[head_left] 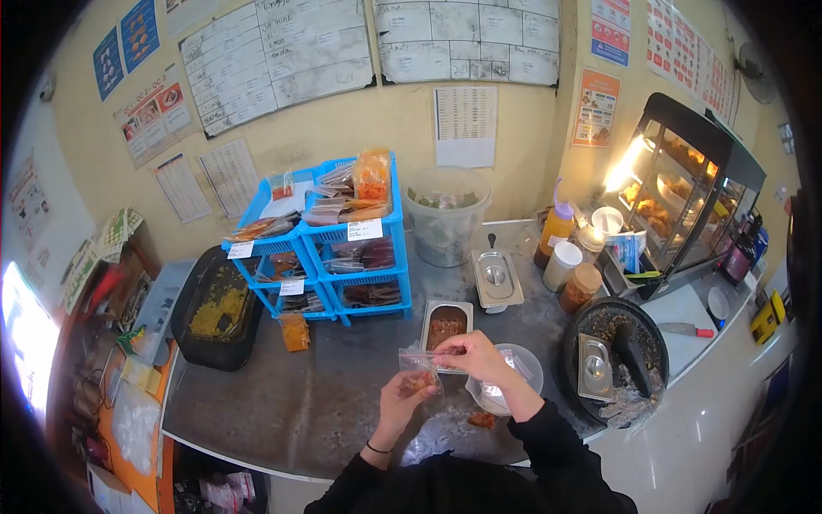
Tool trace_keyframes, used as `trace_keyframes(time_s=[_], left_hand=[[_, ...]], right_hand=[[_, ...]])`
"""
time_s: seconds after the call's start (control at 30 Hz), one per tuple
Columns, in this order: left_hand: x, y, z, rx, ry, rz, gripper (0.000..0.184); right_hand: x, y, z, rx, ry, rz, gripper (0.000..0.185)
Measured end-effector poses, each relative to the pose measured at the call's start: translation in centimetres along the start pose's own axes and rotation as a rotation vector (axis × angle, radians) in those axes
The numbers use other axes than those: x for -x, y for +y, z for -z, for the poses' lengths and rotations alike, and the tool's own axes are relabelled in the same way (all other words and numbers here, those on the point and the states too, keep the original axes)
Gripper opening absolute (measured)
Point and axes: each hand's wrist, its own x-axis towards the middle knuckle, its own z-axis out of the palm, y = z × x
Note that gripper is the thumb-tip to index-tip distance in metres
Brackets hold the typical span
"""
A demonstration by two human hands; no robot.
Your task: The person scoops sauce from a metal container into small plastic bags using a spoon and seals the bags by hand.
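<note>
My left hand [396,409] is closed round the lower part of a small clear zip bag [416,361] with some reddish-orange food in its bottom. At the bag's top edge, my right hand [476,356] pinches the plastic between thumb and fingers. Just beyond the hands sits a steel food pan [447,313] of reddish-brown chunky sauce. A round clear plastic tub [528,364] is partly hidden under my right wrist, with clear plastic in it. On the table by my right forearm lies a small orange-red packet [482,420].
Blue stacked baskets [368,230] hold many sauce packets, with one orange packet [294,332] before them. Around stand a black tray [248,330], a translucent bucket [449,227], a lidded steel pan [496,278], a large black pan [569,377], a knife [685,330] and a lit food warmer [685,184].
</note>
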Motion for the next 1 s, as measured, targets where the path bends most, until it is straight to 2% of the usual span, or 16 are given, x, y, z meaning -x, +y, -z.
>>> trace_keyframes(time_s=[0.07,0.17,0.23,0.3,0.33,0.43,0.47,0.6,0.83,0.93,1.0], left_hand=[[-0.2,-0.6,-0.6,0.024,0.02,-0.179,0.059],[-0.4,-0.1,-1.6,-0.359,0.018,-0.324,0.081],[-1.0,-1.2,-1.7,-0.289,0.033,-0.318,0.078],[-1.2,-1.7,-1.8,-0.189,0.047,-0.302,0.073],[-0.8,-0.8,-2.6,0.023,0.009,-0.195,0.07],[-0.2,-1.1,-2.6,0.026,0.012,-0.108,0.064],[0.0,-1.3,-2.6,0.019,-0.013,-0.136,0.063],[0.2,-2.5,-1.7,-0.081,-0.105,-0.226,0.061],[0.5,-3.5,-1.0,-0.005,-0.122,-0.183,0.062],[0.4,-3.3,-1.8,-0.223,-0.055,-0.382,0.062],[0.3,-3.6,-1.6,-0.153,-0.074,-0.349,0.063]], right_hand=[[0.7,-0.3,-0.7,0.022,0.103,0.01,0.018],[1.7,0.3,-2.7,0.063,0.177,0.128,0.017],[2.5,-0.5,-3.9,0.173,0.22,0.249,0.017],[3.1,-1.3,-4.2,0.159,0.209,0.248,0.019],[3.3,-1.8,-4.3,0.136,0.216,0.237,0.019],[3.5,-1.6,-4.0,0.092,0.236,0.114,0.019],[3.5,-1.4,-3.8,0.082,0.241,0.059,0.019],[3.2,-1.4,-2.4,0.039,0.012,-0.018,0.017],[3.1,-0.8,-2.9,0.217,0.071,-0.043,0.016],[3.0,-1.1,-3.3,0.243,0.118,-0.05,0.013],[3.2,-1.0,-3.7,0.22,0.154,-0.059,0.014]])
